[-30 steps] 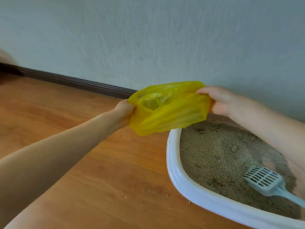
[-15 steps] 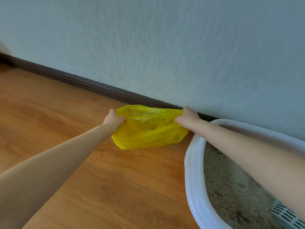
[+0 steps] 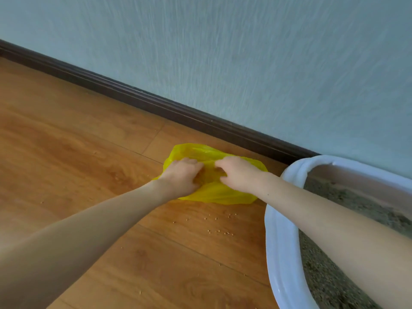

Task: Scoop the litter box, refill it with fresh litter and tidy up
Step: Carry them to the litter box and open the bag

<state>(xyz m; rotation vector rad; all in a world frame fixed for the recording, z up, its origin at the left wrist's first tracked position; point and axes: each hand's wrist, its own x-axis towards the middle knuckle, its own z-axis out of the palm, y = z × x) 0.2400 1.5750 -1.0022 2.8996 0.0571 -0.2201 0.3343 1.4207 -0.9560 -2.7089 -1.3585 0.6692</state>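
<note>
Bag (image 3: 214, 192) that I held stretched in the air a second ago now lies on the floor (image 3: 89, 166) by the skirting, just beside the litter box (image 3: 281, 241), my left hand (image 3: 181, 177) and right hand (image 3: 238, 175) both gripping its plastic with curled fingers (image 3: 219, 163), so I judge scooping can start.

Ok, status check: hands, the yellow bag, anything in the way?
Left hand and right hand both grip the crumpled yellow plastic bag, down on the wooden floor. White litter box beside it. Spilled grains nearby.
</note>
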